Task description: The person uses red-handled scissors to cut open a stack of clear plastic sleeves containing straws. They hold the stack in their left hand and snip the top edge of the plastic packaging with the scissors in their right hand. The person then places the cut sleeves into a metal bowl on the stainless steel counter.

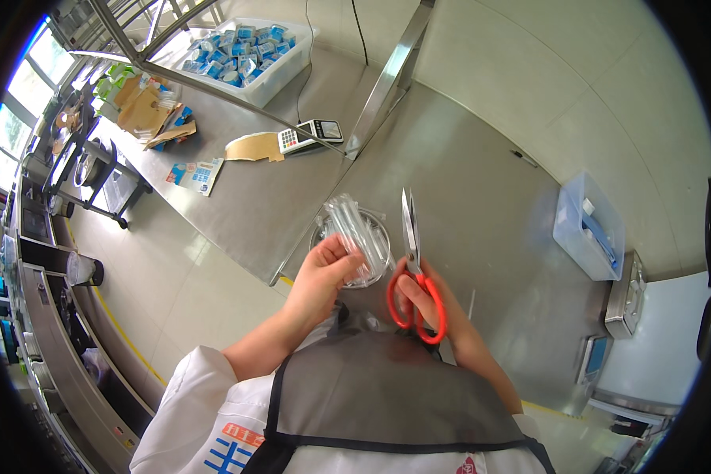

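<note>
Between the thumb and fingers of my left hand [332, 266] is a bundle of clear plastic-wrapped straws or tubes [351, 222]. The bundle is held tilted above a round metal bowl [386, 228], which has more clear wrapped pieces in it. My right hand [423, 296] grips a pair of scissors [413, 255] with red handles. Their steel blades point away from me and stand slightly apart, to the right of the bowl. Blades and bundle do not touch.
A white tub [272, 89] full of small blue-and-white packs stands at the back left. Nearer are torn cardboard [145, 112], a card terminal [311, 137] and a printed carton piece [195, 176]. A translucent bin [589, 231] and a marker [524, 158] lie right. A metal post [385, 83] rises behind.
</note>
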A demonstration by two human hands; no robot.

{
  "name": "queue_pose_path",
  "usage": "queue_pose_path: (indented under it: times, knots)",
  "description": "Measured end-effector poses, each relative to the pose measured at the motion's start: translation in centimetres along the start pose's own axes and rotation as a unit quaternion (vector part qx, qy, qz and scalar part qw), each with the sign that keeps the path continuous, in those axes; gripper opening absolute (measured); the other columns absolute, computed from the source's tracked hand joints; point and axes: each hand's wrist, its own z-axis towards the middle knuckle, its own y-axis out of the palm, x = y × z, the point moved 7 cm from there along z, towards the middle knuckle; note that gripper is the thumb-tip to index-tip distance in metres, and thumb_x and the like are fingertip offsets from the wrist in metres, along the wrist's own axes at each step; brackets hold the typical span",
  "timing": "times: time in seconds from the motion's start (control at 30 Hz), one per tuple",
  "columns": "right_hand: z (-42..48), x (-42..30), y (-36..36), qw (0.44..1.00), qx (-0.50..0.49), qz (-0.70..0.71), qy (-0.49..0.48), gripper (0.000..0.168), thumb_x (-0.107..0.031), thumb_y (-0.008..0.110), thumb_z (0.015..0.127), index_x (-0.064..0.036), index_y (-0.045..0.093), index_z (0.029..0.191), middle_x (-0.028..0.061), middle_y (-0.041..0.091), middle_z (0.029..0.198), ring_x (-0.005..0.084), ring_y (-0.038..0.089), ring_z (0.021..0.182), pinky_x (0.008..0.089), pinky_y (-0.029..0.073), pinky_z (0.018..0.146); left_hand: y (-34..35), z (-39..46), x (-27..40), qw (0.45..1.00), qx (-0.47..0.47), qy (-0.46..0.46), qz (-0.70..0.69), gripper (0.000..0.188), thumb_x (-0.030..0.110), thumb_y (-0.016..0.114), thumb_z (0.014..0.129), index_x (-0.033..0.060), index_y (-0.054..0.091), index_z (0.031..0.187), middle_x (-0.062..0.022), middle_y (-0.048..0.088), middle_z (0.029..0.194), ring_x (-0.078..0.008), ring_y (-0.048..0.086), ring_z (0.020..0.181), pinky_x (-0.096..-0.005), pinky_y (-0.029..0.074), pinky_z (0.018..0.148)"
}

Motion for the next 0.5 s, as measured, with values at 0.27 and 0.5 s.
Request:
queue_pose_path:
  times: [0.27, 0.5]
  knots:
    - [-3.9, -1.1, -0.9, 0.918, -0.044, -0.393, -0.041, 0.037, -0.041, 0.057, 0.089, -0.006, 0.048, 0.097, 0.0125, 0.06, 0.072, 0.0343, 0.06, 0.067, 0.0397, 0.046, 0.06, -0.8, 1.2, 1.9, 0.994, 0.039, 0.098, -0.03, 0.013, 0.001, 0.056, 0.087, 0.0046, 0.056, 0.099, -0.0025, 0.063, 0.09, -0.0115, 0.061, 0.082, -0.0293, 0.051, 0.079]
    - [-3.1, -2.5, 0.3, 0.94, -0.051, -0.334, -0.041, 0.04, -0.045, 0.052, 0.091, -0.005, 0.051, 0.096, 0.0131, 0.061, 0.07, 0.0344, 0.061, 0.067, 0.0391, 0.046, 0.061, 1.0, 0.7, 0.5, 0.998, 0.0, 0.061, 0.005, 0.016, 0.001, 0.055, 0.087, 0.004, 0.056, 0.103, -0.0028, 0.064, 0.092, -0.0104, 0.06, 0.082, -0.0266, 0.05, 0.076]
